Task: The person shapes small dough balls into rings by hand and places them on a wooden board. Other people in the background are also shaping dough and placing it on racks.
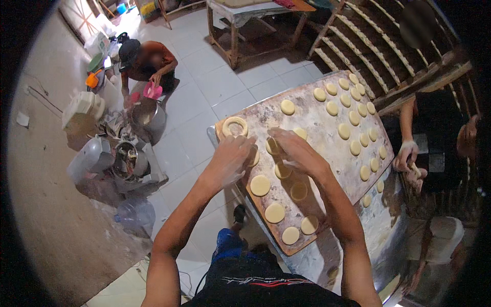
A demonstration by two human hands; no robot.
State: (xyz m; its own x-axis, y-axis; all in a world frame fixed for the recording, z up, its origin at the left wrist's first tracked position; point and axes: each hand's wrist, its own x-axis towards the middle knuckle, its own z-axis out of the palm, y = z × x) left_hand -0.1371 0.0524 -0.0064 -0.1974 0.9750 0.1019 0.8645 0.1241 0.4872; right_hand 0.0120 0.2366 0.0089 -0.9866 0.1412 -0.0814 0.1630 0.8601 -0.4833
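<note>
My left hand [231, 157] is at the far left edge of a flour-dusted board [325, 153], fingers bent down beside a ring of pale dough [225, 127]. A round of dough [253, 157] shows partly under that hand. Just to the right, my right hand [297, 149] hovers with its thumb apart from the fingers. Below and around it are flat dough rounds, one [282, 171] half hidden by the hand and another [299, 134] behind it. Whether my fingertips touch any dough is hard to make out. Nearer to me lie several more rounds [274, 213].
Several dough rounds [343, 131] cover the board's right side. Across the table, a person's hand [407, 153] holds a small piece of dough. At left, another person [148, 61] crouches by a metal pot [148, 120]. A wooden rack [368, 43] and a table [255, 15] stand behind.
</note>
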